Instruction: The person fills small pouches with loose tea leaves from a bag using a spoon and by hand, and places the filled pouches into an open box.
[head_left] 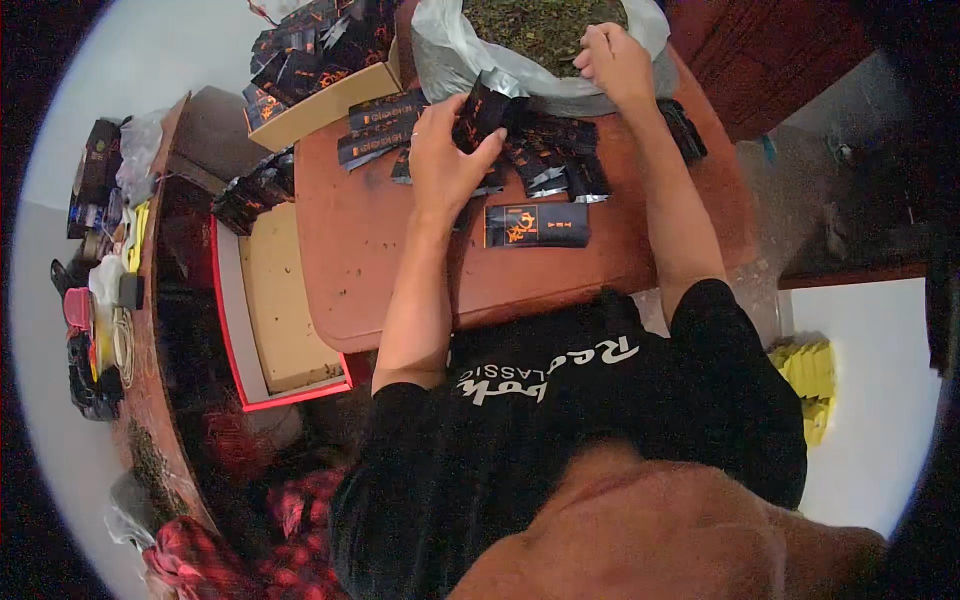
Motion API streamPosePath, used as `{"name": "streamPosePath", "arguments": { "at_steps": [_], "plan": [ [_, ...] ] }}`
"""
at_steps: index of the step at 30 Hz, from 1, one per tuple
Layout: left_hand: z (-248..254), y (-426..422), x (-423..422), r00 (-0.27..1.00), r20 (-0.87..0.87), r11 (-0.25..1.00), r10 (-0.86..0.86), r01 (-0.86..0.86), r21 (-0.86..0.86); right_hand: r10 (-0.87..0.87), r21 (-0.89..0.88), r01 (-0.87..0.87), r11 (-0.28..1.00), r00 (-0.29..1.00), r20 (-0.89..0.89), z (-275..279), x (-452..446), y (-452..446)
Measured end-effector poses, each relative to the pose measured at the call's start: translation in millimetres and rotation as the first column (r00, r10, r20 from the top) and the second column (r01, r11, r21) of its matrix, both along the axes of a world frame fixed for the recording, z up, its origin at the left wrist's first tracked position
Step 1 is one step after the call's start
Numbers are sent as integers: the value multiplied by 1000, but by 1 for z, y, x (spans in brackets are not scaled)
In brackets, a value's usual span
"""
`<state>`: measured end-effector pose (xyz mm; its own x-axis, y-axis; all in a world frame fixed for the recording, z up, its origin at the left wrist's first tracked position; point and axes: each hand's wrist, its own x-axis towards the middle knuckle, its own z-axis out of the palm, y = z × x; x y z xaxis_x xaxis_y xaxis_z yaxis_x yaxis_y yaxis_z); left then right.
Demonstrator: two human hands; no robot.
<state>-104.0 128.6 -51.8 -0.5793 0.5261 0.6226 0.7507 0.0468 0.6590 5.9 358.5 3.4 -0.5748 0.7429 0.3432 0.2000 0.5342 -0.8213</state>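
My left hand (442, 152) grips a small black packet (488, 112) with orange print, its silvery upper end turned toward the bag. Over the right side of a white plastic bag (437, 58) of dried green-brown leaves (525, 38) is my right hand (614, 66). Its fingers are drawn together in a pinch, and what they hold, if anything, does not show. Beneath and beside the gripped packet lie several more black packets (575, 150), some with silver ends. One flat packet (537, 226) marked "TEA" rests nearer to me.
A cardboard box (330, 105) heaped with black packets stands at the back left of the brown table (370, 260). Below the table's left edge is a red-rimmed box (232, 310). A cluttered shelf (150, 330) runs along the left; yellow packets (805, 380) lie at right.
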Motion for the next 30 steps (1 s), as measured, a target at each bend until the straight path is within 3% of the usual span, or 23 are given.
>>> {"name": "streamPosePath", "arguments": {
  "at_steps": [5,14,23,30],
  "plan": [
    [2,-1,2,1000,13,1000,-4,4,-14,32,-76,-50,996,975,-219,-19,5,9],
    [-2,0,0,1000,-13,1000,9,-9,14,47,-333,-196,922,913,-406,-18,12,16],
    [-2,-1,-1,1000,-18,1000,15,-15,-1,185,-412,-393,822,868,-460,2,25,20],
    [-5,0,-2,1000,-3,1000,15,-15,-9,296,-382,-406,830,902,-316,23,26,-26]
  ]
}}
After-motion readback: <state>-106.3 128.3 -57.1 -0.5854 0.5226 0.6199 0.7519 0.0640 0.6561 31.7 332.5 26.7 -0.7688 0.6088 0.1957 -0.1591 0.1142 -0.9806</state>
